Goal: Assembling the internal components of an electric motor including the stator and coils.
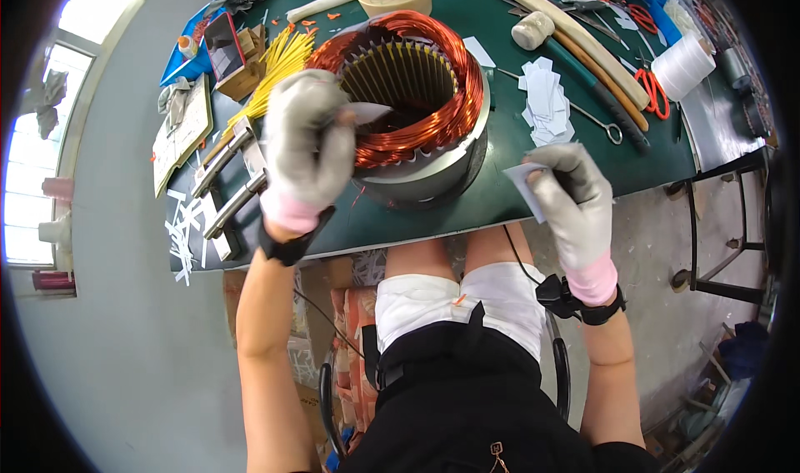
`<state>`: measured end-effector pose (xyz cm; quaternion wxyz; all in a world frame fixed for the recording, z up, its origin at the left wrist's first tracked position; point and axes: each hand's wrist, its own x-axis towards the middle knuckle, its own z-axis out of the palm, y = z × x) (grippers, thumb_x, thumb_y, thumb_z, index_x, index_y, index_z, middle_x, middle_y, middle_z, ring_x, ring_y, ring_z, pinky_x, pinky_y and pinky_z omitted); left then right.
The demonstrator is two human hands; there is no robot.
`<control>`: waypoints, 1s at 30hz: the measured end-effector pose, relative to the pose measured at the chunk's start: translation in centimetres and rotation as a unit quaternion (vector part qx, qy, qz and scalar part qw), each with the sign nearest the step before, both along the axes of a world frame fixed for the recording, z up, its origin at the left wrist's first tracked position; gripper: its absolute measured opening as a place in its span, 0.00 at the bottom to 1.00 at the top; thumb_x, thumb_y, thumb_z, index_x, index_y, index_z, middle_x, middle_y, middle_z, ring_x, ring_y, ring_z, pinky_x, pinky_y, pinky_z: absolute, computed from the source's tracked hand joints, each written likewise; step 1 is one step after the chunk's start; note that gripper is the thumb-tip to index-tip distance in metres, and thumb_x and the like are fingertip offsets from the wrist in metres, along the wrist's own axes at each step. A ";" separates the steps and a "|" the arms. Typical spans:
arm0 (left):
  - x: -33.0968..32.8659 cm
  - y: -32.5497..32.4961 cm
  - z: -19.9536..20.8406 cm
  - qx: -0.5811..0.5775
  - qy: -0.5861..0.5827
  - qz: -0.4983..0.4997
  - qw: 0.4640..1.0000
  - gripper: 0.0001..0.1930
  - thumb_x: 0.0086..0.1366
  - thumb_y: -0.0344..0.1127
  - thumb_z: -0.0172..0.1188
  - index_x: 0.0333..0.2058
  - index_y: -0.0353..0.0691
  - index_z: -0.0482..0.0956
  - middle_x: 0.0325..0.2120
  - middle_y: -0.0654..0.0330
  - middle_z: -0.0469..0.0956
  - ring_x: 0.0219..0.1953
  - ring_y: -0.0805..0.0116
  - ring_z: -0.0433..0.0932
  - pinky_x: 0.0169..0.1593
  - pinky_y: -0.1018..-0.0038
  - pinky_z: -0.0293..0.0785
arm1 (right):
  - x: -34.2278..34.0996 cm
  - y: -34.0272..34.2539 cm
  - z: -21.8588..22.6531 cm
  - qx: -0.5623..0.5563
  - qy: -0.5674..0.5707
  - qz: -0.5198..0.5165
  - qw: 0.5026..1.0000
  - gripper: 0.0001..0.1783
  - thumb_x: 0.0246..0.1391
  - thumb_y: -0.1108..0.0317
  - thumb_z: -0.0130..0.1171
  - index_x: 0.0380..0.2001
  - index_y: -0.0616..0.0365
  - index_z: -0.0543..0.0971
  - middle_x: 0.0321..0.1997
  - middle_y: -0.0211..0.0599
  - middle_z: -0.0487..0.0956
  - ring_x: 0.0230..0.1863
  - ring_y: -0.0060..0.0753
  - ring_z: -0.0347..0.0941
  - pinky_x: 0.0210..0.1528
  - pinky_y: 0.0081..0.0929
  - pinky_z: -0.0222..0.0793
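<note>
A motor stator (400,171) stands upright on the green table, ringed at its top by copper wire windings (454,131). Yellow strips line the slots inside its bore. My left hand (310,135), in a white and pink glove, is at the left side of the windings. Its fingers pinch a small white paper piece (367,113) that reaches over the copper. My right hand (575,202), gloved alike, is off to the right of the stator by the table's front edge. Between its thumb and fingers is another white paper piece (527,188).
White paper pieces (547,102) lie piled right of the stator, beside a metal rod with a ring end (612,131). A mallet (533,31), wooden sticks, red-handled scissors (652,94) and a thread spool (683,66) lie farther right. Yellow strips (283,65) and metal bars (236,202) are at left.
</note>
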<state>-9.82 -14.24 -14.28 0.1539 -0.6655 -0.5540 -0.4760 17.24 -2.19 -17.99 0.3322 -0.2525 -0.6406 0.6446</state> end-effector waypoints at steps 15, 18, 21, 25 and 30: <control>0.6 0.7 3.9 0.034 -0.268 0.084 0.959 0.09 0.58 0.20 0.53 0.38 0.36 0.74 0.39 0.54 0.77 0.37 0.68 0.76 0.43 0.72 0.73 | -6.2 8.7 4.2 0.214 -0.072 -0.016 0.974 0.12 0.64 0.65 0.55 0.43 0.62 0.79 0.31 0.22 0.76 0.31 0.14 0.68 0.34 0.17 0.64; -5.2 3.1 5.3 -0.073 -0.171 0.098 0.978 0.10 0.66 0.28 0.52 0.44 0.35 0.73 0.42 0.57 0.77 0.42 0.70 0.75 0.47 0.75 0.72 | -8.8 11.8 5.9 0.377 -0.109 0.004 0.920 0.12 0.62 0.65 0.55 0.40 0.64 0.79 0.29 0.28 0.75 0.29 0.17 0.66 0.33 0.21 0.65; -6.6 5.3 2.8 -0.238 -0.225 -0.031 0.944 0.17 0.66 0.35 0.57 0.52 0.38 0.75 0.41 0.61 0.77 0.46 0.72 0.74 0.52 0.74 0.69 | -11.2 13.0 7.3 0.361 -0.159 0.115 0.912 0.11 0.64 0.66 0.54 0.40 0.63 0.78 0.30 0.27 0.76 0.31 0.17 0.67 0.36 0.21 0.67; -6.0 4.9 1.0 -0.272 -0.313 -0.079 0.906 0.23 0.64 0.32 0.55 0.59 0.39 0.75 0.47 0.62 0.78 0.44 0.76 0.76 0.49 0.79 0.75 | -13.8 12.7 8.0 0.319 -0.156 0.227 0.907 0.10 0.67 0.67 0.53 0.41 0.64 0.78 0.33 0.25 0.76 0.34 0.16 0.69 0.39 0.19 0.68; -5.9 4.7 2.2 -0.293 -0.267 -0.051 0.917 0.23 0.62 0.31 0.55 0.57 0.37 0.77 0.43 0.61 0.81 0.41 0.76 0.77 0.46 0.78 0.76 | -15.7 12.9 9.0 0.346 -0.179 0.272 0.880 0.13 0.67 0.65 0.55 0.44 0.65 0.80 0.35 0.26 0.79 0.38 0.15 0.74 0.43 0.18 0.71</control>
